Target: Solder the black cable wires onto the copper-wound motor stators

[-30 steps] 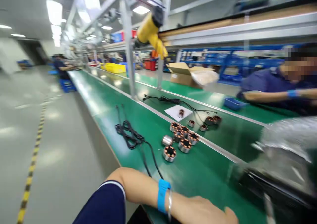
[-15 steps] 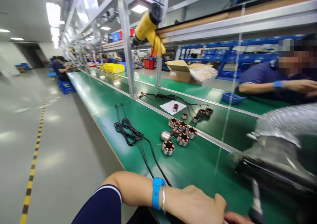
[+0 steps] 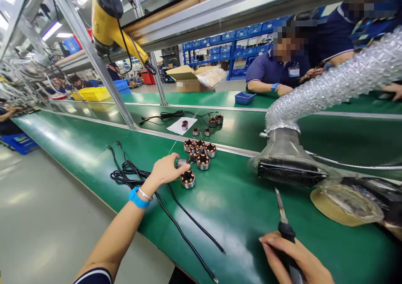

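Green counter (image 3: 245, 208) ran from 9 o'clock to 3 o'clock across the view. Silver flex duct (image 3: 329, 87) came in from 2 o'clock, ending in a clear hood w/ fan grille (image 3: 290, 162) resting on the counter. Black cable (image 3: 138, 177) lay coiled at 9 o'clock of centre. Left hand (image 3: 166, 170), blue wristband on the wrist, had its fingers pinched round a small silver motor part (image 3: 181, 163), just beside the cluster of copper-wound stators (image 3: 201, 150). One stator (image 3: 187, 178) sat touching or nearly touching the thumb. Right hand (image 3: 298, 259) at 5 o'clock was closed round a soldering iron (image 3: 284, 223), tip pointing to 12 o'clock.
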Demonstrator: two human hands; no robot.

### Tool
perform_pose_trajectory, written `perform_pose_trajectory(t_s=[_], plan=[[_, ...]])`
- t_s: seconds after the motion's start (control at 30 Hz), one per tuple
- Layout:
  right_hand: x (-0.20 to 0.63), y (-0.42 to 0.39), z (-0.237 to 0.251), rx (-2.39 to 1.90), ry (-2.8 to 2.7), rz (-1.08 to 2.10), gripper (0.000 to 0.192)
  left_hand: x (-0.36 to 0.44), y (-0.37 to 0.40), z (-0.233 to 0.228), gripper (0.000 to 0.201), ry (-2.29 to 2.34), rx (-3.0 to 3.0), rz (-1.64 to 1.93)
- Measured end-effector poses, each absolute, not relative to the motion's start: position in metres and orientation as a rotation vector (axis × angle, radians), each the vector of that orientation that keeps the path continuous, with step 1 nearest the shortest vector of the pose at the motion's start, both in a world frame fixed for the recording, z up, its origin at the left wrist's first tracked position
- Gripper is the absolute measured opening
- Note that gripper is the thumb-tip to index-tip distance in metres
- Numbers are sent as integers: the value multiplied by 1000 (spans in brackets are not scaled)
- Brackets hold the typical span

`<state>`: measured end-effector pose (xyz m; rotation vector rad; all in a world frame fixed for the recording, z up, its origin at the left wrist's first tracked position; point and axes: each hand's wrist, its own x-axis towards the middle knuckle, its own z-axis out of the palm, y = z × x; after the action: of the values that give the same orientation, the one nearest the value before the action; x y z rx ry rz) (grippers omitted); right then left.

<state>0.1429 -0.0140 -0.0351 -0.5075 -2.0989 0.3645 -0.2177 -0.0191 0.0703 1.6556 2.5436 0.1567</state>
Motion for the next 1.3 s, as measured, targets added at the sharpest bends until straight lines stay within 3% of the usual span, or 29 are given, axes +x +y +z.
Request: perform_pose_trajectory(t_s=[0.13,0.47,0.57,0.77,0.9,1.1,1.17,1.3], plan=[[139,-10,-42,-382,-2070,442,34,-237,2,58,73,2604,1486,38],[141,-12,-37,-403,-2044,425,28,-282,-13,56,39,2581,1411,-53],[136,-12,-37,-378,-2053,439,29,-285,-17,57,40,2525,1426,73],[133,-14,-34,-365,-2044,457,35,-268,-26,51,63,2034,1577,280],[130,-14,-28,-397,-2032,423,34,-229,-33,44,81,1980,1570,305],[126,-13,-21,-537,-2087,336,31,-149,-40,38,83,1705,1631,293],[127,-13,-21,-535,-2153,394,37,-133,-42,39,75,1688,1658,322],[128,-14,-20,-482,-2217,576,50,-118,-43,44,32,1628,1749,433]])
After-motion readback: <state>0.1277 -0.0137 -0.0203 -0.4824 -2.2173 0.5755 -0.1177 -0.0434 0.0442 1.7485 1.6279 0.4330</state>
